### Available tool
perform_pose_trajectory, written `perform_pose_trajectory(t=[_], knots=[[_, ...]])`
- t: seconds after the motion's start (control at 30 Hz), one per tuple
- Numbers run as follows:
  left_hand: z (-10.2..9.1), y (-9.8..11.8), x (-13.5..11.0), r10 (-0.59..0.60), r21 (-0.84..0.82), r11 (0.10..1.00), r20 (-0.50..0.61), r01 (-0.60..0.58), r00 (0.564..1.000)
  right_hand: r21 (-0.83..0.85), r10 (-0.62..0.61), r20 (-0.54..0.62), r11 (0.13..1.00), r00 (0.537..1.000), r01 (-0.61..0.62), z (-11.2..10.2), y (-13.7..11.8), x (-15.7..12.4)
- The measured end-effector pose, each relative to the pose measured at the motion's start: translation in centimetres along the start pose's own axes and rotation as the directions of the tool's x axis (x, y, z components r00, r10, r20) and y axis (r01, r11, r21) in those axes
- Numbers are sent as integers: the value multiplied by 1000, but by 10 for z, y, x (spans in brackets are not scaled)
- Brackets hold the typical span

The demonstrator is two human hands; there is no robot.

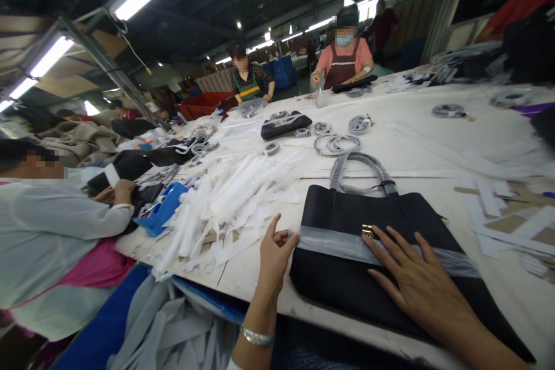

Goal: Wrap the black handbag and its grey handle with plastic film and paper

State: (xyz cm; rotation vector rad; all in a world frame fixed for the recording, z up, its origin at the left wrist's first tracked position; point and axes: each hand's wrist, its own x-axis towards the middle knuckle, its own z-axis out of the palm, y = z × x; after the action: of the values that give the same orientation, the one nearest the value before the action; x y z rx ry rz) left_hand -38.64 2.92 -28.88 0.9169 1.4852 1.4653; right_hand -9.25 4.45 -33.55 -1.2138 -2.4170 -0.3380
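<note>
Handbag (333,280) under right hand (416,277); left hand (275,254) pinches strip (327,241).

left hand (274,257): pinching translucent strip (327,240) | right hand (414,274): flat on black handbag (338,283)

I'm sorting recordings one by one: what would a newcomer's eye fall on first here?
First, the black handbag at lower right, the right hand spread over its front and the left hand pinching the end of its translucent strip. Then the heaped white strips left of it, and pink cloth further left.
</note>
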Motion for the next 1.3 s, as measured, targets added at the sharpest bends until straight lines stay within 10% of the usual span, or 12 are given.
perform_pose_trajectory(t=[0.2, 0.63, 1.0, 1.13, 1.3], knots=[[-6, -11, 9, -165, -151, 971, 139, 186, 976, -22, -9, 9, 1000, 1000, 9, 2, 1, -1], [-8, -10, 9, -157, -7, 987, 212, 162, 965, -62, -35, 72, 997, 997, 39, -12, -6, 5], [-11, -13, 12, -145, 22, 989, 211, 144, 967, 342, -357, 185, 897, 916, 281, -10, -43, 52], [-6, -6, 2, 149, 401, 904, 28, -148, 988, 332, -365, 163, 895, 916, 298, -3, -48, 57], [31, -3, -44, 528, 682, 474, 287, -557, 799, 284, -380, 160, 902, 911, 326, 1, -46, 53]])
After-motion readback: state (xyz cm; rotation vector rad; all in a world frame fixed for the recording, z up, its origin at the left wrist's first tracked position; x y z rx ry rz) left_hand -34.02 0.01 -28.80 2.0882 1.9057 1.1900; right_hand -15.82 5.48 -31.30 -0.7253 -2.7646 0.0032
